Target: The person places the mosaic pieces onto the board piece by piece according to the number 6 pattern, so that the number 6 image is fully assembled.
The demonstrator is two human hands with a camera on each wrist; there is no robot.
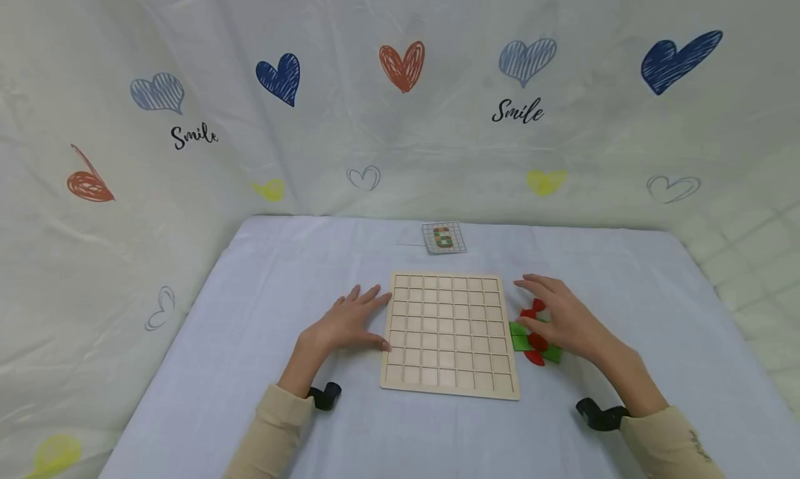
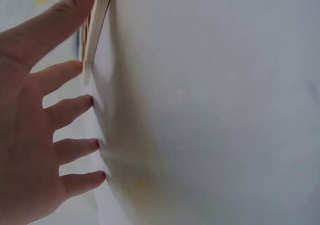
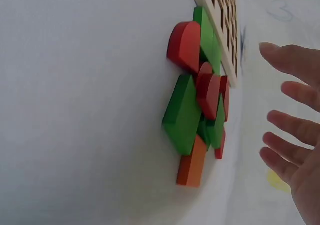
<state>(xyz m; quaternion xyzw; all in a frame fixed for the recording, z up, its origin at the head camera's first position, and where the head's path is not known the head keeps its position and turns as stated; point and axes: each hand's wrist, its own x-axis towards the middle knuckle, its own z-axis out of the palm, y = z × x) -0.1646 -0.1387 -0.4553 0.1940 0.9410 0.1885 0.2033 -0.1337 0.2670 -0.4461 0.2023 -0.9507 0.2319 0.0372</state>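
Observation:
A pale wooden grid board lies on the white cloth between the hands, its squares bare. At its left edge, my left hand has spread fingers, with the thumb and a fingertip touching the rim. In the left wrist view, the other fingertips are on or close to the cloth. My right hand hovers over a small heap beside the board's right edge, fingers apart and holding nothing. Seen from the right wrist, the heap has red rounded blocks, green blocks and an orange block. The hand partly hides it in the head view.
A small card with a gridded orange and green figure lies behind the board. White cloth covers the table. Behind it hangs a white curtain printed with hearts and the word Smile. Each wrist carries a black camera.

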